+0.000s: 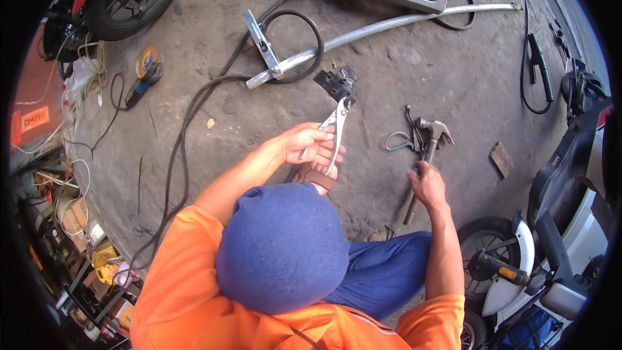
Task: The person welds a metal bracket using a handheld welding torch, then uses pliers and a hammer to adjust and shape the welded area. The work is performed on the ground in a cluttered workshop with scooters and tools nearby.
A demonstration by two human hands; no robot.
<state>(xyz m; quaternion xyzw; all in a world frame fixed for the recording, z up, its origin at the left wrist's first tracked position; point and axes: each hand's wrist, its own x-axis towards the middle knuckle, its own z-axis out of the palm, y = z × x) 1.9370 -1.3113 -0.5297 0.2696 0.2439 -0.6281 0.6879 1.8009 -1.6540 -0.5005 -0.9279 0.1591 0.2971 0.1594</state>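
Note:
My left hand (313, 145) is closed round the handles of silver pliers (341, 118). The plier jaws point away from me and meet a small dark metal piece (335, 81) lying on the ground. Whether the jaws clamp its edge is too small to tell. Over to the right, my right hand (428, 185) grips the handle of a claw hammer (435, 131), its head pointing away from me. Close to the hammer lies a hand tool with teal looped handles (396, 141), beside a thin dark metal tool (409, 116).
A long silver bar (363, 34) with a metal bracket (262, 42) lies ahead, alongside a black hose (194, 100). An angle grinder (144, 81) rests at left. A flat brown scrap (501, 159) lies right, near a white scooter (518, 240). Motorcycle wheel (133, 0) stands far left.

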